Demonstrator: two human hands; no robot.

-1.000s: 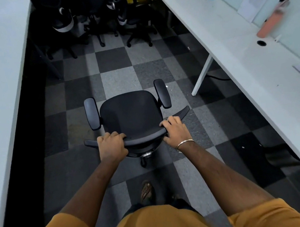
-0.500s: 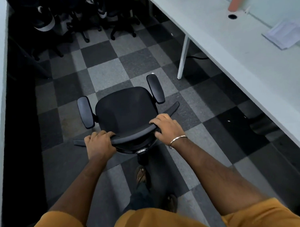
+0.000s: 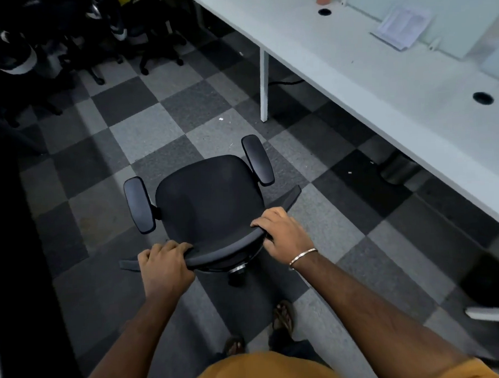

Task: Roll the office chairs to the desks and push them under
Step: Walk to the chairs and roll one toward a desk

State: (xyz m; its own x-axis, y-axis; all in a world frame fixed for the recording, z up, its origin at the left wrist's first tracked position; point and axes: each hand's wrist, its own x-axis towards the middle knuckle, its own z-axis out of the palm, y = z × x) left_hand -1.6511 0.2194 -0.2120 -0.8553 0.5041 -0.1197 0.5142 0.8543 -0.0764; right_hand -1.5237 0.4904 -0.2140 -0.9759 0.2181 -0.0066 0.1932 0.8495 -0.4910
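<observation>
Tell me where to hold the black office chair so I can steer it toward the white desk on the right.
Grip the curved top edge of the backrest from behind, as the left hand and right hand do now, spread apart. The office chair faces away, so that rail is nearest and probably gives turning leverage toward the desk.

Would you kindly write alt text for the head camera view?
A person's left hand and right hand grip the top of a black office chair's backrest on checkered carpet. A long white desk runs along the right, and more chairs stand ahead.
</observation>
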